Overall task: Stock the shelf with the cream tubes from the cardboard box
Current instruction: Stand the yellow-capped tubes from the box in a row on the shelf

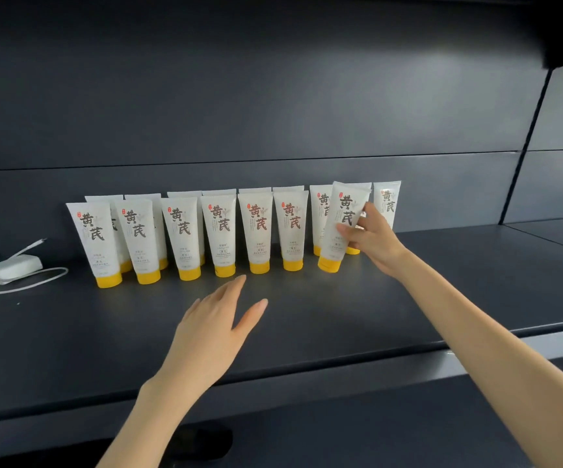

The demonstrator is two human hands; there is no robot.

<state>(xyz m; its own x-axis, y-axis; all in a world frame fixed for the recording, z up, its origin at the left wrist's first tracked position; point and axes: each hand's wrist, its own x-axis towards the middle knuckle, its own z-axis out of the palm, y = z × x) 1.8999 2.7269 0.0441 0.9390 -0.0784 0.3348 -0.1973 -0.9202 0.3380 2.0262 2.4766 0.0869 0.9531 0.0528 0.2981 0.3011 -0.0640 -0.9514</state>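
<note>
Right hand [371, 241] grips tilted tube [342, 228]; left hand [216, 329] apart.

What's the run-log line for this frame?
phase: placing | right hand: grips tilted cream tube, front row's right end | left hand: open over shelf

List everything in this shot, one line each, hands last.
front-row tubes: six, white with yellow caps, standing cap-down on the shelf
back-row tubes: about nine, same colours, partly hidden behind the front row
tilted tube: one, white with yellow cap, right end of the front row
shelf: one, dark grey
back panel: dark grey, behind the tubes
adapter with cable: one, white, left end of the shelf
left hand: open, over the shelf before the tubes
right hand: holds the tilted tube
</note>
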